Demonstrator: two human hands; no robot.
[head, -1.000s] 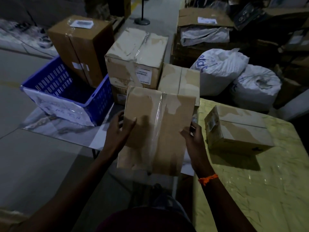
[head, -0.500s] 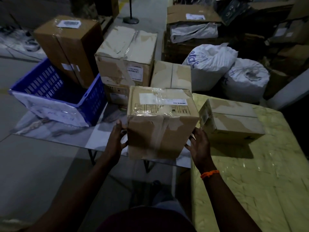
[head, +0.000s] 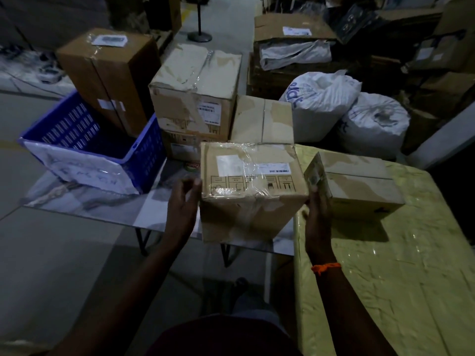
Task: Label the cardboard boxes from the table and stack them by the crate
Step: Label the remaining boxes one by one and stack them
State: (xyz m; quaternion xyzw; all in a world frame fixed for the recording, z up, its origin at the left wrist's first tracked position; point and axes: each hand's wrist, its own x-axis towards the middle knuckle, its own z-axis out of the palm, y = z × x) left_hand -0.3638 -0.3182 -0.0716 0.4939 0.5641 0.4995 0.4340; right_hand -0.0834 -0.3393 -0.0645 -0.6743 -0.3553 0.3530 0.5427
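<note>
Taped cardboard box (head: pixel 252 191) sits at the near edge of the low glossy counter (head: pixel 90 206), between both hands. Can't tell whether its base is down or just clear of the top.

Right hand (head: pixel 317 211): fingers straight, flat against the box's right face, wedged between it and a second box (head: pixel 359 186) on the yellow-covered counter (head: pixel 385 278).

Left hand (head: pixel 183 201): fingers loosely curled, wrapped round nothing, tips at the box's upper left edge. Contact unclear.

White barcode label shows on top under the tape.

Blue crate (head: pixel 144 160) stands at the low counter's left end, with stacked boxes (head: pixel 195 98) behind and beside it.

Risks, as I judge them:
- Hold is side pressure only, and mostly from the right. With the left hand slack, the box could swing or slide out, and the tape looks slick.
- The near edge is close, so if let go here the box may tip off toward the person.
- Drawing the right hand out could drag or nudge the second box.
- The free space by the crate is tight, so a hurried push could knock the crate or the stack.
- Light is dim, so edges are easy to misjudge.
</note>
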